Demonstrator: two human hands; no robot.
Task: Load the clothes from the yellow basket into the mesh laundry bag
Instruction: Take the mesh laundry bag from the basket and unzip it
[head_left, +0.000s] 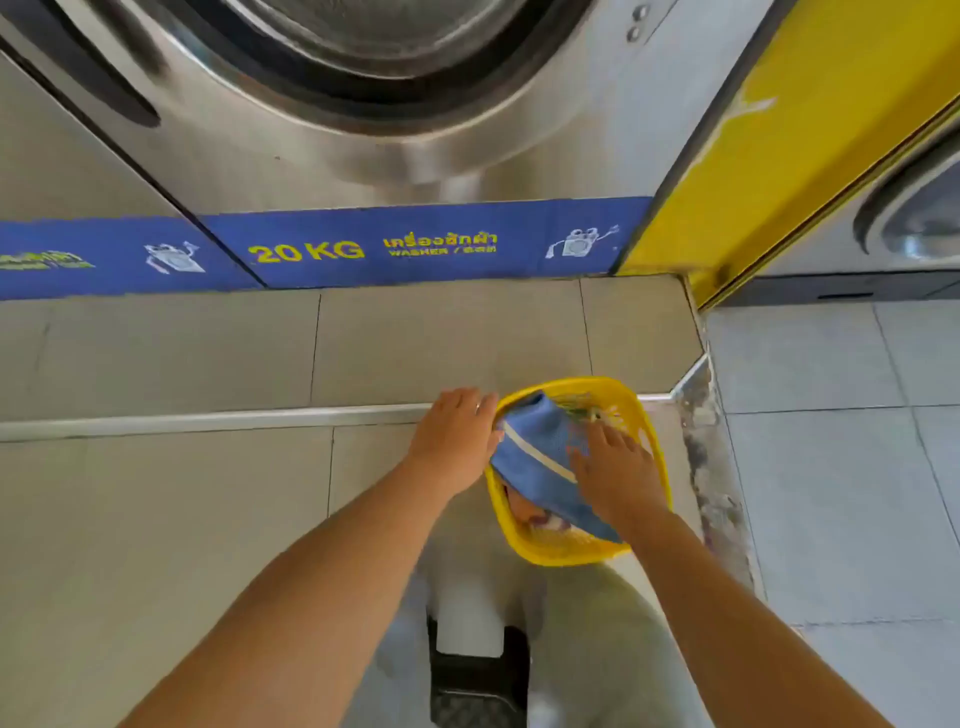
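A yellow basket (652, 415) sits on the tiled floor just below a metal step edge. Draped across it lies a blue mesh laundry bag (540, 441) with a white zip strip. Under the bag, clothes (540, 519) show at the near end, and a greenish item (582, 408) shows at the far end. My left hand (457, 436) grips the bag's left edge at the basket rim. My right hand (613, 467) rests flat on the bag's right side, fingers spread.
A steel washer (363, 130) with a blue 20 KG band stands on the raised tiled plinth ahead. A yellow panel (779, 156) and another machine are at the right. My foot in a black sandal (478, 670) is below the basket.
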